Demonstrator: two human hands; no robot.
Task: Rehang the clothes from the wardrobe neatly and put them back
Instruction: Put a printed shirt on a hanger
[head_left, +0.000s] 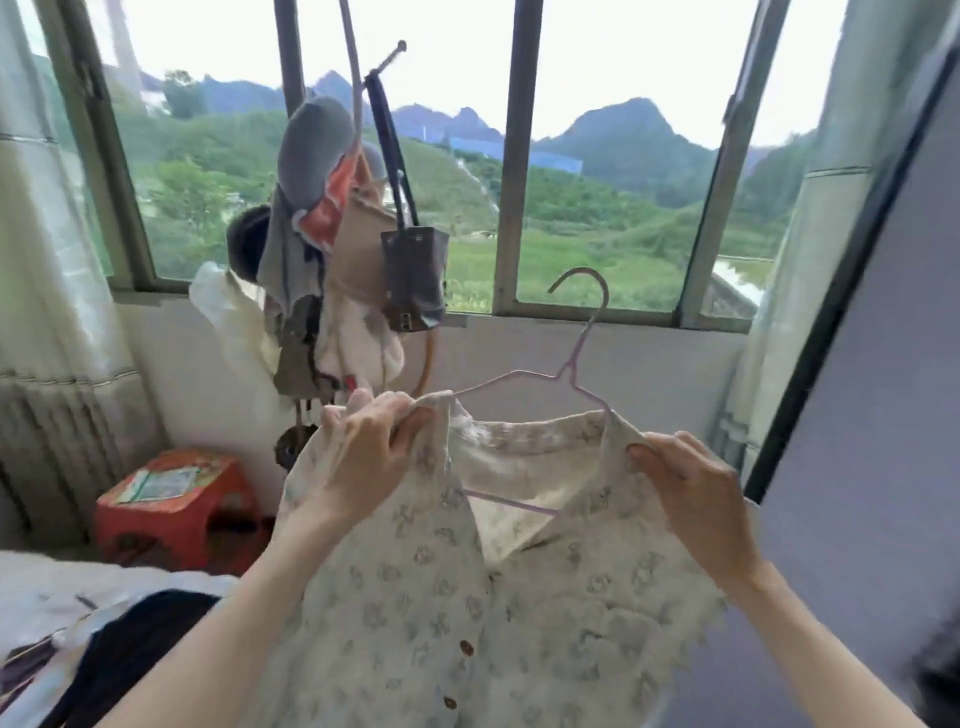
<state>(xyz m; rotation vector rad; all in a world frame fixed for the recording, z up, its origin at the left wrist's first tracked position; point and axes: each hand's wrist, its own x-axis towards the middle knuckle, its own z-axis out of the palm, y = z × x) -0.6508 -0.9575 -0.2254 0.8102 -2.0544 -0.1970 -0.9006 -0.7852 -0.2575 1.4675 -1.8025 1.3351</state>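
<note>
Both hands up in front of me: left hand (363, 447) pinches one shoulder of the cream floral blouse (467, 597), right hand (691, 488) pinches the other, fingers closed on cloth. Blouse sits on a thin lilac wire hanger (566, 374), hook upright before the window (613, 171); hanger's lower bar shows through the open neck. Brown buttons down the front; hem cut off at frame bottom. Bags and clothes (332, 249) hang in a clump at left, items hard to separate. Red stool (176, 514) below carries a printed sheet, text unreadable.
</note>
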